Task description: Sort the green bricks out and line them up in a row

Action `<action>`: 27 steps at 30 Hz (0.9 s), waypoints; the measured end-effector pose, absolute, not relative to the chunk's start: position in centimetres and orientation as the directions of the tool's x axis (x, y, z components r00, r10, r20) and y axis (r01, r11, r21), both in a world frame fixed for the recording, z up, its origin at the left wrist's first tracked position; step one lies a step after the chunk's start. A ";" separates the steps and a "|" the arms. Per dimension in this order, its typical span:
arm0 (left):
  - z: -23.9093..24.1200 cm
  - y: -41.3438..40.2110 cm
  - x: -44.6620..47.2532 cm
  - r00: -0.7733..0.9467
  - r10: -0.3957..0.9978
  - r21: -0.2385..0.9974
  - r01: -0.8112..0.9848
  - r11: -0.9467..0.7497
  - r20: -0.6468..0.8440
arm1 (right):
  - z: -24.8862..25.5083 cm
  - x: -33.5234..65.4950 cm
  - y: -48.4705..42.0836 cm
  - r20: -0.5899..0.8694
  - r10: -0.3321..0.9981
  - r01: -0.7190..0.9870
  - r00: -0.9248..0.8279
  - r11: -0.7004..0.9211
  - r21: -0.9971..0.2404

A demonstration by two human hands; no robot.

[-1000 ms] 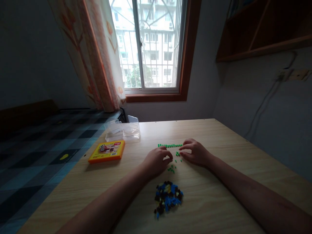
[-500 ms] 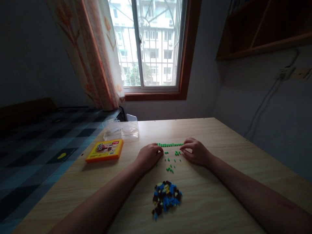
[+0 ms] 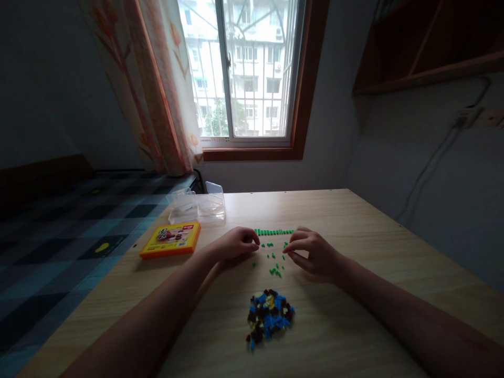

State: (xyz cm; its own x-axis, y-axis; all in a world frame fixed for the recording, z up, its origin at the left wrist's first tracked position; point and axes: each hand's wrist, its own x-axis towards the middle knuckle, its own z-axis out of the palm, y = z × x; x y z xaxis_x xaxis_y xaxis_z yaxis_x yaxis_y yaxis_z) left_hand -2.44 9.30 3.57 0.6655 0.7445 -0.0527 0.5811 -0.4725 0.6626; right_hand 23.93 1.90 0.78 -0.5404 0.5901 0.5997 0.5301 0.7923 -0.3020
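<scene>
A row of small green building bricks (image 3: pixel 273 232) runs left to right on the table. Just left of its near side, my left hand (image 3: pixel 238 242) rests with fingers curled in; anything in its pinch is too small or hidden. My right hand (image 3: pixel 311 249) reaches in from the right, its thumb and fingers slightly apart, fingertips at a few loose green bricks (image 3: pixel 285 244). More loose green bricks (image 3: pixel 275 272) lie scattered between the hands and nearer to me. Closer still is a heap of blue, dark brown and yellow bricks (image 3: pixel 271 315).
On the left of the wooden table (image 3: pixel 346 315) lies an orange-yellow box (image 3: pixel 171 240) with a printed picture. Behind it stands a clear plastic container (image 3: pixel 197 207). A bed with a checked cover (image 3: pixel 98 210) adjoins the left side; a window (image 3: pixel 255 79) is ahead.
My right hand has shifted from the row's right end toward me and left, to the loose green bricks. My left hand has moved slightly left, its fingers curled in more.
</scene>
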 end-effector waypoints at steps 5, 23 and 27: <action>4.1 9.6 -3.0 0.709 0.685 0.654 0.600 -0.461 -0.167 | 1.1 22.6 0.9 0.532 0.572 0.487 -0.624 0.818 -0.306; 3.9 10.0 -3.3 0.765 0.609 0.641 0.578 -0.505 -0.210 | 0.6 21.3 0.5 0.334 0.716 0.695 -0.614 0.690 -0.202; 4.3 9.6 -3.1 0.749 0.621 0.581 0.618 -0.529 -0.231 | -0.2 22.0 1.4 0.465 0.769 0.789 -0.438 0.576 -0.211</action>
